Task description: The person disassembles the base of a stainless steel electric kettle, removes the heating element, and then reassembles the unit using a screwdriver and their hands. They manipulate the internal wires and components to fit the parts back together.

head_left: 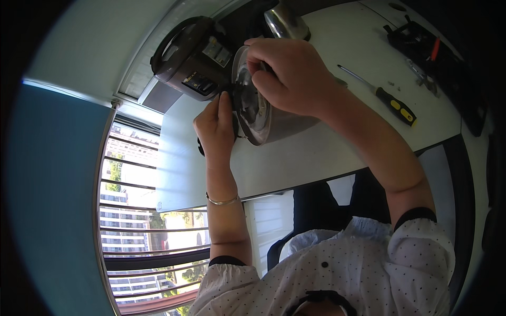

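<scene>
Desk (274, 171), white: near edge ran before the seated person.

Left hand (215, 124), bracelet at the wrist: thumb and fingers pinched a dark part (235, 122) at the left side of the housing's open face.

Appliance housing (287, 125), grey, rounded: lay on its side on the desk, open face to the left, inner fittings exposed. Judged stiff and moderately light, smooth-walled and apt to roll or slide; rim likely thin, inner fittings likely the fragile portion. Best hold: flat palm on the curved wall or a firm grip over the rim, fingers clear of the interior.

Right hand (290, 79): bent over the upper rim, fingers curled toward the open face; whether the tips gripped anything could not be told.

Screwdriver (385, 97), black and yellow handle: right of the housing, tip pointing up and left. Small pieces (390, 83), possibly screws: just beside it.

Farther off: tool case (458, 76), black; rice cooker (192, 60), brown, lidded; kettle (287, 21), metal, partly in shadow.
</scene>
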Tool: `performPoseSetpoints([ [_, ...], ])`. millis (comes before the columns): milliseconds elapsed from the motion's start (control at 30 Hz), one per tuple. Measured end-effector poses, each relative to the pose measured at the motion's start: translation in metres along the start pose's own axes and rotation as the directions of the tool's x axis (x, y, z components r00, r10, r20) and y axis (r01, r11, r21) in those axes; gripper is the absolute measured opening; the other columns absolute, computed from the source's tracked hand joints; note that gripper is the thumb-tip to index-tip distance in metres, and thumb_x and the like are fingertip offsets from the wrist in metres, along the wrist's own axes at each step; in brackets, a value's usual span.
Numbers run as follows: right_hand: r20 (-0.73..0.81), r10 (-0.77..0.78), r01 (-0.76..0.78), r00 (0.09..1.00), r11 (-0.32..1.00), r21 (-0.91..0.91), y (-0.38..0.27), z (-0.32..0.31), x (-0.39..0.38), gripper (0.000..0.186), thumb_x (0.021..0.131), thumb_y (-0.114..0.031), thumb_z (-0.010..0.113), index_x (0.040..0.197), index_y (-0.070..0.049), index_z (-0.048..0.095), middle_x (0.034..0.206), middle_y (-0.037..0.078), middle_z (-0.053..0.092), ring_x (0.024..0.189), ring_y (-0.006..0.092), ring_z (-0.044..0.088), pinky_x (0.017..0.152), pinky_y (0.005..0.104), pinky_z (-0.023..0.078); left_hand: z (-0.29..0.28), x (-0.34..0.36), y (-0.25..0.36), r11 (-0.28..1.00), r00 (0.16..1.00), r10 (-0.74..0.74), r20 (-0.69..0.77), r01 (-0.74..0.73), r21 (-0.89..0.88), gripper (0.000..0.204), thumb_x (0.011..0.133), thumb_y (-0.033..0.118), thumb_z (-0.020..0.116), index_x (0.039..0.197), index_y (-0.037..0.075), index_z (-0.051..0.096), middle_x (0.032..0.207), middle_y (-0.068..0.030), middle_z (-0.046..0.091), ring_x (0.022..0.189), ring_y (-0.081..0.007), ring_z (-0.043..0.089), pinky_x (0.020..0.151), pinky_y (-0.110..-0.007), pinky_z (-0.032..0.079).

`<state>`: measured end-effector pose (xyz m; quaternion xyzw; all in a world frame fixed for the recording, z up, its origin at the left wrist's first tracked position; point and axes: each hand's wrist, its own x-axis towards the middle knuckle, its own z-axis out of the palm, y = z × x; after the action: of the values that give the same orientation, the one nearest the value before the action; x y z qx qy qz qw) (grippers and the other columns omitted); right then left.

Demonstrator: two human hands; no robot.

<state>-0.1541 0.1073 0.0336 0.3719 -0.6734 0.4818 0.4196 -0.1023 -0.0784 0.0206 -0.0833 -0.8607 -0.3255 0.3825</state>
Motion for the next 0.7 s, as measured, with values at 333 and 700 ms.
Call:
performPoseSetpoints([
  [333,0.040,-0.002,0.001,0.999,1.000,0.016,0.0011,-0.0010,-0.0008,0.007,0.071,-0.011,0.055,0.069,-0.004,0.056,0.058,0.010,0.056,0.051,0.0261,0.055,0.054,0.0362,0.047,-0.0025,0.0017,-0.0004,0.999,0.999,-0.027,0.021,0.027,-0.024,0.026,0.091,0.015,0.059,0.082,-0.008,0.063,0.052,-0.0005,0.043,0.054,-0.0039,0.034,0.045,-0.024,0.030],
  [700,0.062,0.017,-0.020,0.998,0.999,0.040,0.0022,-0.0044,0.0003,0.006,0.073,-0.009,0.054,0.072,-0.003,0.056,0.059,0.010,0.056,0.051,0.0252,0.056,0.057,0.0350,0.048,-0.0041,0.0060,0.0028,0.999,0.998,-0.035,0.053,0.038,-0.039,0.026,0.091,0.016,0.060,0.081,-0.008,0.063,0.053,0.0005,0.044,0.056,-0.0035,0.035,0.047,-0.023,0.030],
])
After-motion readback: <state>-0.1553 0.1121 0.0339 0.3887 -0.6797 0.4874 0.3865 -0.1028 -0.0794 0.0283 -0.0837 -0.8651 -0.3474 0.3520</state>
